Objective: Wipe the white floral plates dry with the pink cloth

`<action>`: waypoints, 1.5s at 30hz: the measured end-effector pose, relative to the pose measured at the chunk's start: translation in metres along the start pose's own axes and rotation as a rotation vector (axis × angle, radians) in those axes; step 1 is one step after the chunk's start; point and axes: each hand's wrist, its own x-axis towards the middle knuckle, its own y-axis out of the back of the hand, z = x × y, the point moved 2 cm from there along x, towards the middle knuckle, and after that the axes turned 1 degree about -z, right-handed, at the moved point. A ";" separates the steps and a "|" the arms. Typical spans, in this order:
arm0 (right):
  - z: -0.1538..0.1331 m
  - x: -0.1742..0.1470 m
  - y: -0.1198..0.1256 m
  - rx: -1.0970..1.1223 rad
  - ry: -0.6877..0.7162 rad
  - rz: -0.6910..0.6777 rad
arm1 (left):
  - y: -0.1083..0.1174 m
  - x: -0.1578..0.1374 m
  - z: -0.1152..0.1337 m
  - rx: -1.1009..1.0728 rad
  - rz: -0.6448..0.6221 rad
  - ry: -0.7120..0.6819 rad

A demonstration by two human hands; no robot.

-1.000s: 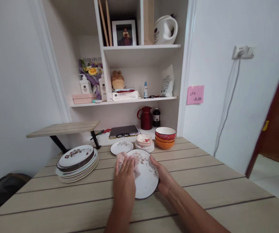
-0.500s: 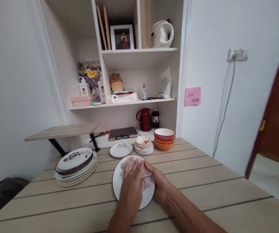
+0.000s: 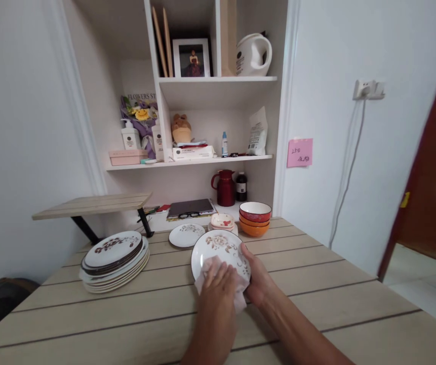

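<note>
A white plate [image 3: 218, 244] with a brown floral pattern and a dark rim is tilted up toward me above the table. My right hand [image 3: 259, 280] grips its right edge, thumb over the rim. On the plate's lower part, my left hand [image 3: 220, 294] presses a crumpled pale pink cloth [image 3: 240, 299], fingers laid over it. The cloth hangs past the lower rim. Just behind the plate lies a smaller floral plate [image 3: 186, 235], flat on the table. Small dishes with a red design [image 3: 222, 221] are partly hidden by the held plate.
At the left, a stack of plates [image 3: 115, 263] stands on the slatted wooden table [image 3: 157, 324], near a raised wooden shelf [image 3: 92, 207]. Stacked red and orange bowls [image 3: 254, 219] sit back right. Behind are a dark red jug [image 3: 225, 188], a laptop [image 3: 189, 208] and glasses [image 3: 189, 215].
The plate has tipped up and shifted away and slightly right. My left hand has slid the cloth from the plate's middle to its lower part, uncovering the flower pattern.
</note>
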 end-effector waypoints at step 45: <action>0.012 -0.003 -0.006 -0.021 -0.008 0.011 | 0.004 0.001 -0.006 0.173 0.070 0.162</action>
